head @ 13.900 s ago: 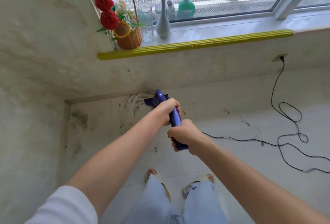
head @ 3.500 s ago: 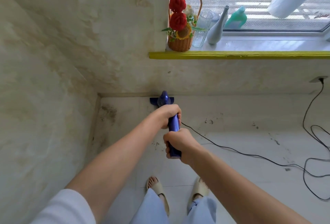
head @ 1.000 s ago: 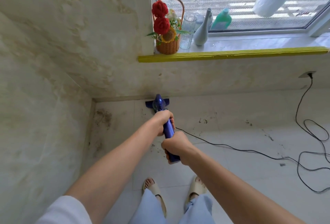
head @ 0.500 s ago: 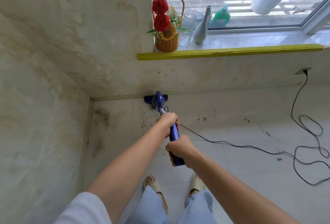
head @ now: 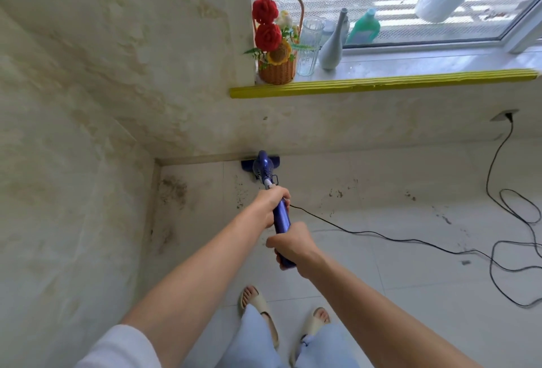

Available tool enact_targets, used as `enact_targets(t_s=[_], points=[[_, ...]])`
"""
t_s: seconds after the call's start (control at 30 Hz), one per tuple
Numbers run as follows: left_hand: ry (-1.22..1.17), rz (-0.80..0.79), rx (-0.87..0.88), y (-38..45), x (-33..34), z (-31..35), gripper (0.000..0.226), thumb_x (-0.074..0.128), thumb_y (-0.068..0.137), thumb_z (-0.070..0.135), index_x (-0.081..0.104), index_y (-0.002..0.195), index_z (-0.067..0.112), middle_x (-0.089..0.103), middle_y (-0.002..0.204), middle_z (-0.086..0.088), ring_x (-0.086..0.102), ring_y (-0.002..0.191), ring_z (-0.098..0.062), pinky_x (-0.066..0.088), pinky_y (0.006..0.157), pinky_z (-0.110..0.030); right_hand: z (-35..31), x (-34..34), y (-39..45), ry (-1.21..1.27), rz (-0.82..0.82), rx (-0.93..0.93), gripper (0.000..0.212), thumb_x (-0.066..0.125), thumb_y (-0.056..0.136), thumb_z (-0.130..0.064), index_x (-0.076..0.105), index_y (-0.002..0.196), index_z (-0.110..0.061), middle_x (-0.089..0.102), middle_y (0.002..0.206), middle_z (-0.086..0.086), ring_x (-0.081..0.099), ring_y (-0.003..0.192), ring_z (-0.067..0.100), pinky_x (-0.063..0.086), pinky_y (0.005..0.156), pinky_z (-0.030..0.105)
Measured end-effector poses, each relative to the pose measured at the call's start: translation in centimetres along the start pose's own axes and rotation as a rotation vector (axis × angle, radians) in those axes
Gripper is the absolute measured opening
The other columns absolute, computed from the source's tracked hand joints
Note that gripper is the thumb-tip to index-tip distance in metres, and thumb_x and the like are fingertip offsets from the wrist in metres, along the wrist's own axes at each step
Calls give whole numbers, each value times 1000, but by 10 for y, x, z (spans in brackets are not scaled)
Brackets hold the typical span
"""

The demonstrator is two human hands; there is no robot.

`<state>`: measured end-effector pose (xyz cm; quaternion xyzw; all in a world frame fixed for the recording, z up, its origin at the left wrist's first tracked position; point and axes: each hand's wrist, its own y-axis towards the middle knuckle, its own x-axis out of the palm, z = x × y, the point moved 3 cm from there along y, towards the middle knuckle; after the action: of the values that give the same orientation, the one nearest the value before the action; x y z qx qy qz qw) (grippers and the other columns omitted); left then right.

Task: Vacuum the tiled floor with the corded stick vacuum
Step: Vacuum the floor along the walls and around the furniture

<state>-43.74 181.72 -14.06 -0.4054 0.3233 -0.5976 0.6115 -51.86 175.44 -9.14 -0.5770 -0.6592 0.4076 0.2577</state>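
I hold a blue corded stick vacuum in both hands, stretched out ahead of me. My left hand grips the upper shaft and my right hand grips the handle end nearer to me. The vacuum's floor head rests on the white tiled floor, right against the base of the wall under the window sill. Dark dirt lies in the left corner, and more specks lie along the wall. The black cord trails right across the floor in loops to a wall socket.
A marbled wall stands close on my left. The yellow-edged window sill carries a flower basket, a glass, a white vase and a green bottle. My sandalled feet stand just behind the vacuum.
The vacuum has been pushed forward, so its head sits against the wall base. My arms have stretched out further, and my view has shifted slightly right.
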Motion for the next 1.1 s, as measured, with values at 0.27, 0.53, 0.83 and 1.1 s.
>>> enact_targets(t_s=[0.27, 0.53, 0.83, 1.1], points=[[-126, -122, -147, -31, 65, 6, 7, 52, 90, 5, 50, 89, -1, 62, 54, -11, 57, 58, -19, 48, 56, -31, -13, -77, -39, 18, -69, -4, 21, 68, 81, -2, 50, 90, -7, 41, 61, 4, 39, 46, 10, 38, 40, 18], [-42, -42, -94, -22, 87, -2, 34, 47, 85, 3, 40, 53, 11, 43, 38, 0, 40, 43, -13, 37, 50, -23, 5, -93, -24, 38, -15, 11, 18, 49, 82, 13, 48, 91, -2, 45, 65, 9, 41, 45, 15, 37, 36, 16], [7, 60, -85, -5, 44, -12, 16, 62, 81, 15, 47, 75, 11, 43, 47, 0, 39, 47, -11, 37, 45, -21, 30, -37, 8, 79, -34, -9, 20, 54, 79, 5, 48, 96, -3, 55, 87, 17, 52, 46, 17, 49, 44, 27], [204, 14, -129, 9, 35, 9, 19, 52, 86, 1, 50, 72, 14, 41, 38, 3, 36, 46, -9, 37, 45, -21, 8, -25, 20, 170, 30, 71, 14, 48, 80, 5, 46, 86, -7, 54, 76, 14, 51, 44, 20, 51, 46, 29]])
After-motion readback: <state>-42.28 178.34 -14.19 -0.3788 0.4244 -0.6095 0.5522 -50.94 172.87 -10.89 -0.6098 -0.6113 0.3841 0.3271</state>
